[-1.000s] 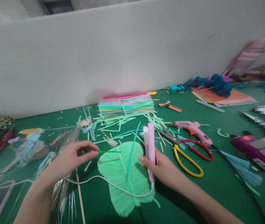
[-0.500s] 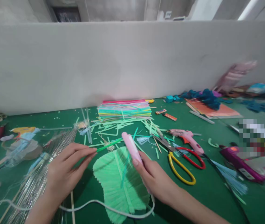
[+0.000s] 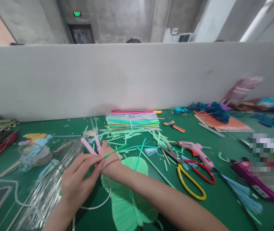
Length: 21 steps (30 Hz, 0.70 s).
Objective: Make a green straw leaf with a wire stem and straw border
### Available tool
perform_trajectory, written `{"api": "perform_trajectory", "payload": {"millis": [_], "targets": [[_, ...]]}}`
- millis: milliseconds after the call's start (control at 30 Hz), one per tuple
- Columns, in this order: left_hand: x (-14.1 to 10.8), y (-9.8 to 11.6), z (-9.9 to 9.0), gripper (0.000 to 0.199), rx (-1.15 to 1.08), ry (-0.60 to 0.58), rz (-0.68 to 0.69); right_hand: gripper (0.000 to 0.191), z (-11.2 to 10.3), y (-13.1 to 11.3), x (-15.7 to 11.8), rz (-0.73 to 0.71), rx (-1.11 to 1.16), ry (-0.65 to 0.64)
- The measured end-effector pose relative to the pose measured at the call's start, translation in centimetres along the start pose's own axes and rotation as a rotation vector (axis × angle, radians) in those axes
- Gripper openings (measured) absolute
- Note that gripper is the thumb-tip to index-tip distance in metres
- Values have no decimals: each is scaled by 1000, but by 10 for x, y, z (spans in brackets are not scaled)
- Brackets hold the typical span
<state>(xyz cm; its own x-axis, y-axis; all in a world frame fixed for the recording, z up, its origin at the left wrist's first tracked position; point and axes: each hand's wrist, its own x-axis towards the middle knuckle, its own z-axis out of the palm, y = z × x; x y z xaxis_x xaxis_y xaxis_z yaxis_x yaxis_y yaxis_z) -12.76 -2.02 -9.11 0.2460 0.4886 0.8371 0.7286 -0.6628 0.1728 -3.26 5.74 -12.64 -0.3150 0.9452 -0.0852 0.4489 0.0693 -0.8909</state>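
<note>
Between its thumb and fingers, my left hand [image 3: 82,175] pinches a thin green strip [image 3: 116,150] whose free end points up and right. My right hand [image 3: 110,160] reaches across behind it, wrapped round a pink tool [image 3: 88,146] with two arms spread in a V; its grip is partly hidden by my left hand. A white cord [image 3: 106,200] hangs from there. Below my right forearm lies a light green leaf-shaped piece [image 3: 137,166] made of fuzzy strips, partly covered by the arm.
Behind lies a stack of coloured strips [image 3: 133,121]. Right are scissors [image 3: 191,175], a pink glue gun [image 3: 198,152] and a purple device [image 3: 257,183]. Left are silvery wires [image 3: 52,183], a yellow tool [image 3: 34,138] and red-handled pliers [image 3: 4,146]. A grey partition [image 3: 132,77] stands behind.
My right hand has moved left with the pink tool, which now shows open arms, to beside my left hand. The view has tilted up slightly.
</note>
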Motion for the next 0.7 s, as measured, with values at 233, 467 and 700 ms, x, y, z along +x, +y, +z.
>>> {"api": "perform_trajectory", "payload": {"millis": [233, 467, 700], "targets": [[0, -6, -18, 10, 133, 222, -392, 34, -11, 10, -6, 115, 563, -50], [5, -33, -14, 38, -76, 25, -988, 55, -30, 10, -26, 77, 902, -2], [1, -21, 11, 50, -263, -139, -1069, 33, -17, 6, -56, -50, 946, 45]]}}
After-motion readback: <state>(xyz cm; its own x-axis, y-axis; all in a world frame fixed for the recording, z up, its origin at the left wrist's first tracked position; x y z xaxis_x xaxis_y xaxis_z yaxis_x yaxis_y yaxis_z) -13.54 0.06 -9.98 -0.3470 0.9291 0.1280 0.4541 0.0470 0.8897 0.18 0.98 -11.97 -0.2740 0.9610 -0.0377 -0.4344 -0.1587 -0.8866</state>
